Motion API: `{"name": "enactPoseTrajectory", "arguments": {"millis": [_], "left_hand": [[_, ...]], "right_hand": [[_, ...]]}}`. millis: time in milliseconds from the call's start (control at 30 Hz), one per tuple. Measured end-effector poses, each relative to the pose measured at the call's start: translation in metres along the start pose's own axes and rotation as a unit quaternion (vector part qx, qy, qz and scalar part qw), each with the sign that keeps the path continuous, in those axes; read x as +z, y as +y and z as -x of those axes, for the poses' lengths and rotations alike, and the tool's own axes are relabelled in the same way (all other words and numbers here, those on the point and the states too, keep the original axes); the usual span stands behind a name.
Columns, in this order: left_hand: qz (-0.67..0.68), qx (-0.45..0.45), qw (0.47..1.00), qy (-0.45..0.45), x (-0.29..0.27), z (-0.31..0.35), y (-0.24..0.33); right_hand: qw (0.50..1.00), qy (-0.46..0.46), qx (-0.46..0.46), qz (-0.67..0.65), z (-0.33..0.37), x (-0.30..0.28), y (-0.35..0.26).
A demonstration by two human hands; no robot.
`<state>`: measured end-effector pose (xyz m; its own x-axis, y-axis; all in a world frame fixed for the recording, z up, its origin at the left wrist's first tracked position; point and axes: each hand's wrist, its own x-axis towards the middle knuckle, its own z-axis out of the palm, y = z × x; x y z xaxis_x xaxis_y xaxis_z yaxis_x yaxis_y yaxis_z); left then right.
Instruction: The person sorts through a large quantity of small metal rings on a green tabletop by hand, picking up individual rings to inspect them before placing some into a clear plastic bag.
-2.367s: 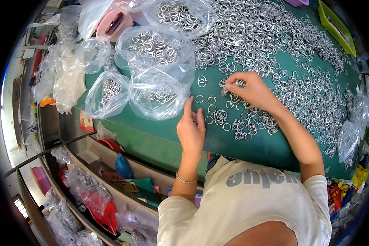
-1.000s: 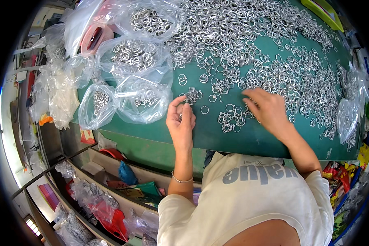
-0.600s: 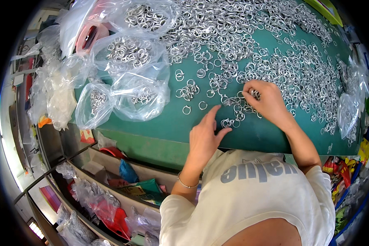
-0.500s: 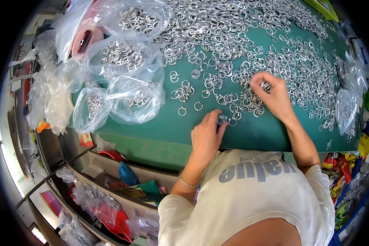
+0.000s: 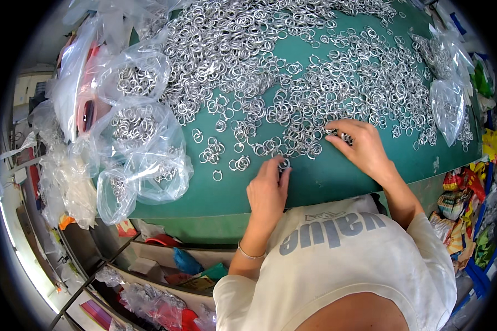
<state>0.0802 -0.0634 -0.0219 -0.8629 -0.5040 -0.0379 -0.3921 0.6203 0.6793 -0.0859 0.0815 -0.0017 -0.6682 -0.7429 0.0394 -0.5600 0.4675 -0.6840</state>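
Silvery metal rings (image 5: 370,77), many linked or overlapping, lie in a broad spread over the green table (image 5: 215,198). My left hand (image 5: 265,190) is at the near edge of the spread, thumb and fingers closed on a few metal rings (image 5: 283,164). To its right, my right hand (image 5: 364,148) is curled, with several rings (image 5: 346,138) inside its bent fingers. Its fingertips touch the near edge of the pile. How many rings each hand holds is partly hidden by the fingers.
Clear plastic bags of rings (image 5: 135,124) stand at the left of the table. Another clear bag (image 5: 447,107) lies at the right edge. Below the table's left front is a shelf (image 5: 165,256) with packets. Colourful packages (image 5: 458,204) are stacked at the right.
The whole view has shifted, so the table appears farther left and lower. My left hand has moved a little toward the rings. My right hand has drawn back slightly to the pile's near edge.
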Motion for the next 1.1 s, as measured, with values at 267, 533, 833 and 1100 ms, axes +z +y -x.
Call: {"name": "enactPoseTrajectory", "arguments": {"millis": [267,533,833,1100], "left_hand": [[0.024,-0.039,0.994,0.104,-0.011,-0.010,0.002],[0.020,-0.033,0.995,0.089,-0.010,-0.008,-0.004],[0.191,-0.070,0.977,0.060,-0.003,-0.013,0.005],[0.116,-0.049,0.990,0.063,0.003,-0.018,0.005]], "right_hand": [[0.982,-0.048,-0.132,0.127,-0.032,0.039,-0.029],[0.989,-0.038,-0.003,-0.142,-0.037,0.018,-0.017],[0.832,-0.150,0.253,-0.470,-0.028,0.003,0.005],[0.999,0.019,-0.031,0.008,-0.028,0.019,-0.009]]}}
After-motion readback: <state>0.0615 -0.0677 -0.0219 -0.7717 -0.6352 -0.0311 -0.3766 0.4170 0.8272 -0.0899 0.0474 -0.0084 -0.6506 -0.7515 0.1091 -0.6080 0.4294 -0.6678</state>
